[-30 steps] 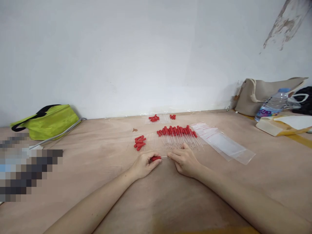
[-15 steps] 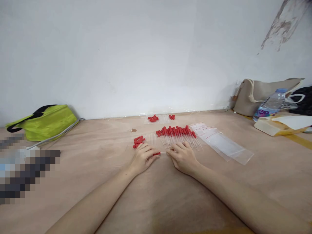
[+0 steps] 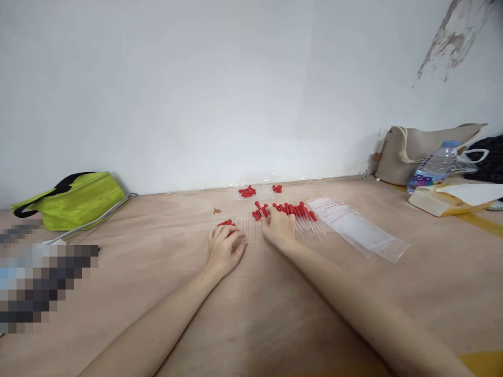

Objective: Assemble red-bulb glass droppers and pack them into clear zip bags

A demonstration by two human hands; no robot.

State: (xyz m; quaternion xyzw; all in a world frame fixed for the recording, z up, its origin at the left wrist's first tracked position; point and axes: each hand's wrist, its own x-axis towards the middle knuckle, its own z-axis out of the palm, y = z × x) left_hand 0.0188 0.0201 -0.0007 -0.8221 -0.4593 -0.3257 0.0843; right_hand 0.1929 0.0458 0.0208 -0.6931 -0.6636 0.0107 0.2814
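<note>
My right hand (image 3: 280, 228) pinches a red-bulbed dropper (image 3: 257, 204) at the left end of a row of similar droppers (image 3: 301, 212); their red rubber bulbs point towards the wall and their clear thin stems towards me. Over a small pile of loose red bulbs (image 3: 226, 223) rests my left hand (image 3: 225, 247), fingers apart and slightly bent, covering part of the pile. Just right of its fingertips lie several clear thin tubes (image 3: 247, 228) side by side. Whether its fingers touch a bulb or a tube cannot be made out.
Nearer the wall are more red bulbs (image 3: 247, 191), clear tubes (image 3: 264, 190) and a few bulbs (image 3: 277, 188). Clear zip bags (image 3: 365, 230) lie to the right. Farther right stand a water bottle (image 3: 434, 167) and a beige bag (image 3: 396, 157). A yellow-green bag (image 3: 82, 201) lies left.
My right hand has moved up and left to the row's end with a dropper. My left hand has let go of the red bulb on the tube and shifted slightly left.
</note>
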